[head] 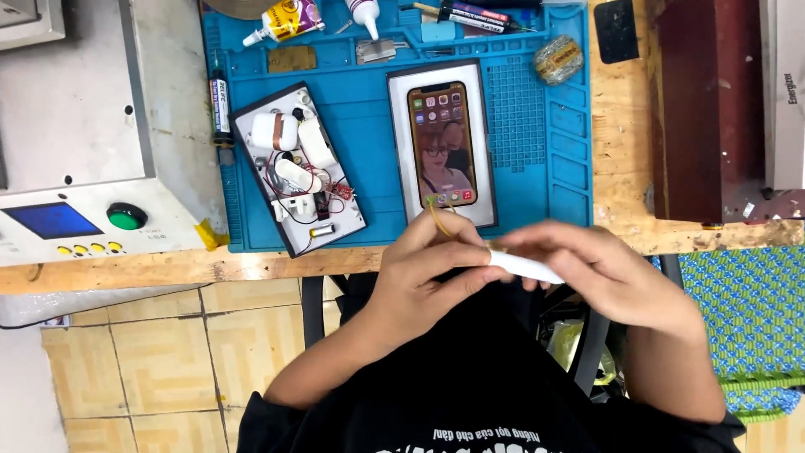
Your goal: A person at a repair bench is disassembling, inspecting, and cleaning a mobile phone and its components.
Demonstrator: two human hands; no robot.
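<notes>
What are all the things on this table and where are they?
Work mat: one, blue, on the wooden bench.
Phone: one, screen lit, on a white tray mid-mat.
Tray of small white parts and wires: one, left on mat.
Glue bottles: two, top edge.
Battery: one, mat's left edge.
Machine with green button: one, grey, far left.
White piece: one, between both hands.
Left hand, right hand: pinching the white piece.

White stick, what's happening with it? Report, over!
Left hand and right hand both pinch the white stick. Rubber band on left fingers. Phone lit on mat, nothing blocking.
</notes>
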